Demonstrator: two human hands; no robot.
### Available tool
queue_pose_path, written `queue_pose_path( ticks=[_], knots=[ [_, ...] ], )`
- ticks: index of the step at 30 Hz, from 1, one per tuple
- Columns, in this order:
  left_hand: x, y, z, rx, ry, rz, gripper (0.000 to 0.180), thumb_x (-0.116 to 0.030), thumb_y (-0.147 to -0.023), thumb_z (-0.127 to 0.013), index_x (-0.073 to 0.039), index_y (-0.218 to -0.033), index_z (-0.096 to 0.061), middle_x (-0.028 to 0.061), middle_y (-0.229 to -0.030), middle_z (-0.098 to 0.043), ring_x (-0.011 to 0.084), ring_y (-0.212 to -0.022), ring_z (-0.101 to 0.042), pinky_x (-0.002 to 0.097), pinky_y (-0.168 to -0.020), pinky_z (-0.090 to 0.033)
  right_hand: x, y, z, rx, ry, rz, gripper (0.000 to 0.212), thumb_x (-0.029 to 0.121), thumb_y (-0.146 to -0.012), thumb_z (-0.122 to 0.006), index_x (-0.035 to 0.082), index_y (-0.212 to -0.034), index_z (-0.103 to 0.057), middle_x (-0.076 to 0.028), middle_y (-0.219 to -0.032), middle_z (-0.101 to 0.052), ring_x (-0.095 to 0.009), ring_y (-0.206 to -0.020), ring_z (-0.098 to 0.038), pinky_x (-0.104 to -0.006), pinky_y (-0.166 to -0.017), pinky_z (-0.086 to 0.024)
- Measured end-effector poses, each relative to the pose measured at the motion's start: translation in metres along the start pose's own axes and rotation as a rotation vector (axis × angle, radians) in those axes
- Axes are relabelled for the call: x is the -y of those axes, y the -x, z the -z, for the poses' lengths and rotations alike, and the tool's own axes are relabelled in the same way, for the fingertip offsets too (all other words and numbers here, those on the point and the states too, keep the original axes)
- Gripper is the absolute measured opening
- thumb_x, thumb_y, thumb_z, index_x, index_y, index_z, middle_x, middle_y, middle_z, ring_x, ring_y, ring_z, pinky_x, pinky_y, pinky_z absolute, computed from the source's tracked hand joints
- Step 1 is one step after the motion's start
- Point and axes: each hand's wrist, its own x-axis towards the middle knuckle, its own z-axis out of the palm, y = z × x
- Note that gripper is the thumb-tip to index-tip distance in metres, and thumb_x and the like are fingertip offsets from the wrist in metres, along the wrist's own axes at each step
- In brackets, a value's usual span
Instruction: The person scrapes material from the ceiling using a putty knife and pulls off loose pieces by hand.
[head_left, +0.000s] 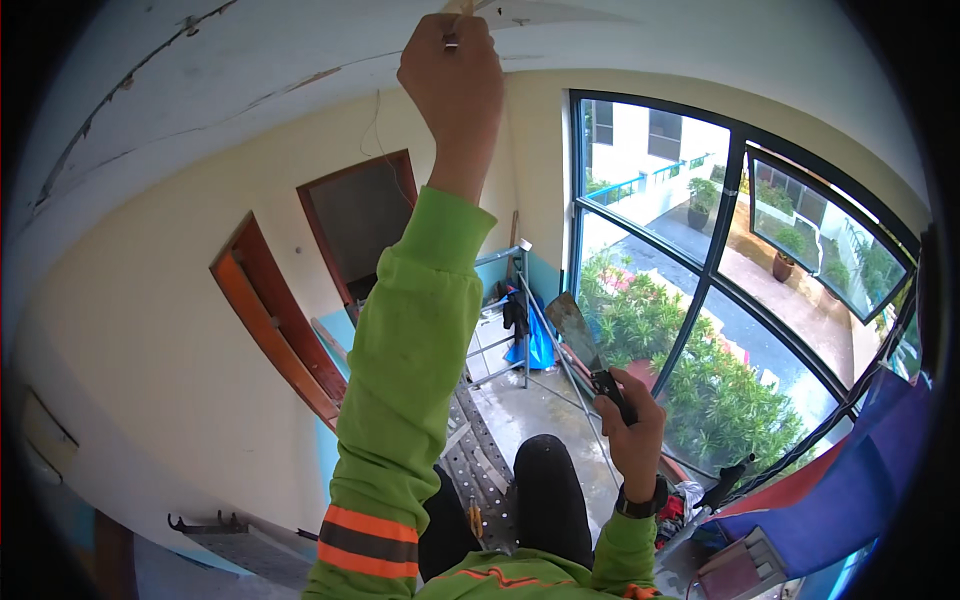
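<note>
1. Head view showed the person up on a scaffold platform, the left hand raised to the ceiling with its fingers closed tight round a small tool. Only the stub of that tool showed above the fist, so I could not tell its kind.
2. That tool met the ceiling right at a cracked, peeling seam that ran away from the fist along the white surface.
3. Well below the ceiling, the right hand was clenched round the dark handle of a broad flat scraper, its blade tilted up and touching nothing.
4. Far under the ceiling and beyond the scaffold stood two brown doors, and a big curved window looked out on green shrubs.
5. To my eye, working the seam well meant keeping the wrist firm, pressing the tool flat along the crack rather than digging in, and holding the scraper clear of the body.
6. I'd judge balance on the platform mattered as much as the stroke.
</note>
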Motion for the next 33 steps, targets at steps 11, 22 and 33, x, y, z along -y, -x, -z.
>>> queue_pose_path(
  ticks=[11,22,33],
  knots=[
    [0.053,0.018,0.037,0.260,-0.427,0.005,0.023,-0.019,-0.087,-0.060,0.003,-0.082,-0.063,0.0093,-0.066,-0.062,0.0163,-0.058,-0.061,0.0299,-0.061,-0.050,-0.007,0.008,-0.014,0.038,-0.028,-0.045,0.035,0.007,-0.082,-0.070,0.002,-0.115,-0.062,-0.005,-0.073,-0.064,-0.009,-0.060,-0.055,-0.0252,-0.057,-0.044],
    [0.100,0.166,0.174,0.577,-0.547,0.117,0.016,-0.012,-0.088,-0.062,-0.005,-0.102,-0.063,0.0140,-0.090,-0.065,0.0278,-0.081,-0.066,0.0370,-0.070,-0.051,0.034,-0.071,0.003,0.203,-0.547,0.246,0.034,0.019,-0.099,-0.048,0.003,-0.127,-0.037,-0.011,-0.099,-0.053,-0.014,-0.070,-0.053,-0.0248,-0.059,-0.044],
    [0.113,0.483,0.395,1.074,-1.217,0.654,0.033,-0.032,-0.085,-0.059,-0.012,-0.111,-0.065,0.0096,-0.114,-0.064,0.0292,-0.110,-0.058,0.0517,-0.099,-0.036,0.172,-0.149,-0.116,0.378,-1.144,0.105,0.048,0.019,-0.097,-0.048,0.020,-0.142,-0.031,-0.006,-0.086,-0.051,-0.011,-0.057,-0.051,-0.0241,-0.041,-0.043]
  ],
)
